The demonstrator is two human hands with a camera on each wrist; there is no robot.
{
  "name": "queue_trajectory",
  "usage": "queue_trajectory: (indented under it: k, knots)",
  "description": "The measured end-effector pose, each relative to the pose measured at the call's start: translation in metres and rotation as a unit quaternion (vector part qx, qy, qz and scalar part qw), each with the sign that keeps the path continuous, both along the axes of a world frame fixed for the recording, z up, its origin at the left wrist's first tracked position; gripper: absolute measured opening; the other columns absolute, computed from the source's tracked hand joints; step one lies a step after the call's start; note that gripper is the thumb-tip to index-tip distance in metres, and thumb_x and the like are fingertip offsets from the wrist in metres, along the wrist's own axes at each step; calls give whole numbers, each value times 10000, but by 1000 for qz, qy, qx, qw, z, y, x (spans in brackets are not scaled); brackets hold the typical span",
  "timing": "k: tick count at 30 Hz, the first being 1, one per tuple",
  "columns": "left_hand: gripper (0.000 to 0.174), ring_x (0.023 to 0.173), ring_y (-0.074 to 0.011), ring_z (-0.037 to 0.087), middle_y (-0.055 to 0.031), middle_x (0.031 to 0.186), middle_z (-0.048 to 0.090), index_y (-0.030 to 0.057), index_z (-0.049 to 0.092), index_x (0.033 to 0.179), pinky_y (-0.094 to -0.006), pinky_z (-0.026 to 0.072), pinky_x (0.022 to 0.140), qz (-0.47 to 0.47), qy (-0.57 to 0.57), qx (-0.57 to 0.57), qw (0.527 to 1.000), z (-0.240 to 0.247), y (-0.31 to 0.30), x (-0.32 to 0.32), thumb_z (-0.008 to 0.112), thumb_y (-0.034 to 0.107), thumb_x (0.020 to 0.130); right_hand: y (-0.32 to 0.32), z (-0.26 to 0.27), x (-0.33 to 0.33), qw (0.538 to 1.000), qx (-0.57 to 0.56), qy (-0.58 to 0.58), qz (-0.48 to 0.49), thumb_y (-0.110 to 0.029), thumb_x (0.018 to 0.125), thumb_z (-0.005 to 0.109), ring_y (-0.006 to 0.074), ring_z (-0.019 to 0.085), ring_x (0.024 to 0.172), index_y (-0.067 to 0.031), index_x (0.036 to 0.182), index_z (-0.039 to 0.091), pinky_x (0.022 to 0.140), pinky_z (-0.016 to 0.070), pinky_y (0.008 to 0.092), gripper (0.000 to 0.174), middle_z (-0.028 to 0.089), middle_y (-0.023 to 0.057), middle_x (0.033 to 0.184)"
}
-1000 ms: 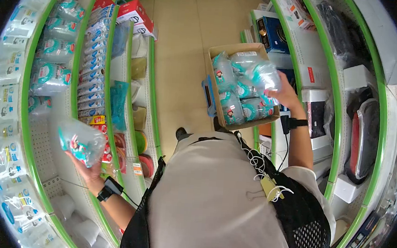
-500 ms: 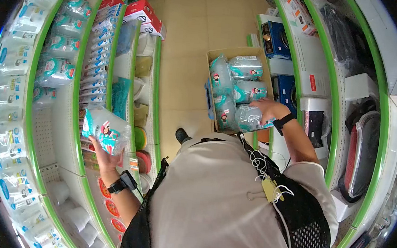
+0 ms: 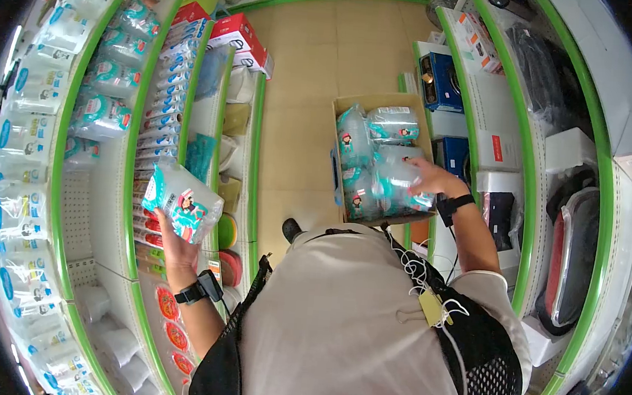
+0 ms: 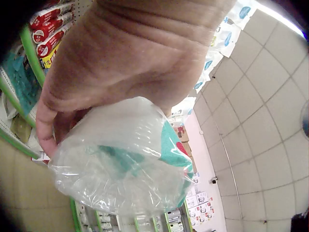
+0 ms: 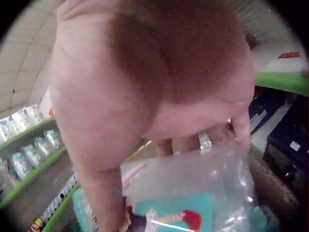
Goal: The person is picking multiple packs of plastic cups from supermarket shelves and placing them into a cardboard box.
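My left hand [image 3: 176, 250] grips a clear plastic bag of plastic cups [image 3: 182, 200], printed in teal with a cartoon figure, beside the left shelves. In the left wrist view, thumb and fingers wrap the bag's upper part. My right hand [image 3: 440, 182] reaches over an open cardboard box [image 3: 427, 124] on the right, holding a similar pack of cups [image 3: 396, 175] by its side. The right wrist view shows the thumb on the near side of this pack [image 5: 174, 210] and fingers on the far side. Several matching packs [image 3: 355, 135] lie in the box around it.
Left shelves carry a row of teal-printed packs [image 3: 103, 118], a bare shelf stretch [image 3: 104, 203], wrapped rolls [image 3: 159, 129] and red boxes [image 3: 236, 31]. Green-edged right shelves hold blue boxes [image 3: 442, 81] close by the cardboard box. Tiled floor [image 3: 296, 114] runs between.
The right hand, earlier raised with a pack, went down into the box and has since shifted slightly up and forward with a pack. The left hand moved inward, then slightly forward, still holding its pack.
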State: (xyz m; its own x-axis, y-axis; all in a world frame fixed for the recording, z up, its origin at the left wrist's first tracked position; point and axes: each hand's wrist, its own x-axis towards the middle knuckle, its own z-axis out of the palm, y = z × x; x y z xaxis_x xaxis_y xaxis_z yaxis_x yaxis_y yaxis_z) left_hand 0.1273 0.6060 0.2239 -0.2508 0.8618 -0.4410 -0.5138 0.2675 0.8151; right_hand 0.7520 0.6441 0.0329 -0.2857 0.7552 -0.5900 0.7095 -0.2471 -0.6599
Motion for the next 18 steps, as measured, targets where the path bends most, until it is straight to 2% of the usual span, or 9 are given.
queue_trajectory:
  k: [1,2,4,8,10,11,14,16,18]
  knots:
    - [720,1331,-293,514,-56,1484,516,141,411,1523,-544,388,1131,-7,-8,8,1000,1,0,1,441,644,1009,6,4,1,992,-27,50,-114,-194,595,916,337,604,1221,5,1427,423,1011,490,403,988,610,217,1325]
    - [720,1331,-293,514,-56,1484,516,141,411,1523,-544,388,1131,-6,-8,9,1000,1,1,1,441,644,1009,13,6,2,992,-26,50,-113,-194,595,916,337,604,1221,5,1427,423,1011,490,403,988,610,217,1325]
    - [717,1338,-292,509,-62,1492,510,125,409,1522,-534,386,1136,-9,-6,10,1000,0,1,1,428,635,1018,31,12,1,980,161,-36,-109,-217,635,904,361,622,1182,-30,1378,466,984,498,432,883,623,212,1297]
    - [720,1342,-290,507,-67,1493,508,123,403,1525,-524,388,1138,-14,-13,7,1000,-6,0,-7,427,634,1019,77,31,-9,961,245,-107,-76,-214,647,886,406,603,1185,-80,1375,484,998,480,452,843,623,221,1287]
    - [710,1343,-287,507,-69,1489,512,130,399,1527,-512,395,1136,-11,-23,3,1000,-4,-2,-5,425,629,1022,98,27,-14,925,348,-146,-40,-229,654,885,412,532,1268,-151,1386,488,1081,407,475,837,603,175,1321]
    - [710,1343,-287,507,-69,1489,512,130,399,1527,-512,395,1136,-7,-22,4,1000,-4,-4,-4,425,629,1022,109,29,-18,919,344,-193,-25,-231,638,883,363,474,1339,-164,1380,507,1125,357,471,834,576,136,1352]
    - [700,1342,-286,510,-68,1486,514,136,394,1530,-508,411,1125,-3,-10,8,1000,-3,-14,-6,415,623,1027,136,26,-26,888,393,-240,-7,-225,642,877,344,469,1345,-168,1372,515,1134,352,476,816,575,116,1347]
    - [695,1334,-286,520,-65,1481,518,138,391,1530,-505,432,1108,20,9,-15,1000,-5,-19,-8,408,621,1030,150,10,-17,896,377,-237,2,-227,673,856,351,454,1355,-179,1414,495,1153,332,492,826,560,103,1389]
    - [695,1329,-286,525,-66,1477,520,138,391,1530,-504,441,1101,5,-17,-7,1000,-13,-24,-17,409,621,1030,159,-13,-8,876,398,-274,14,-223,709,832,372,438,1366,-187,1460,467,1175,300,522,836,533,95,1438]
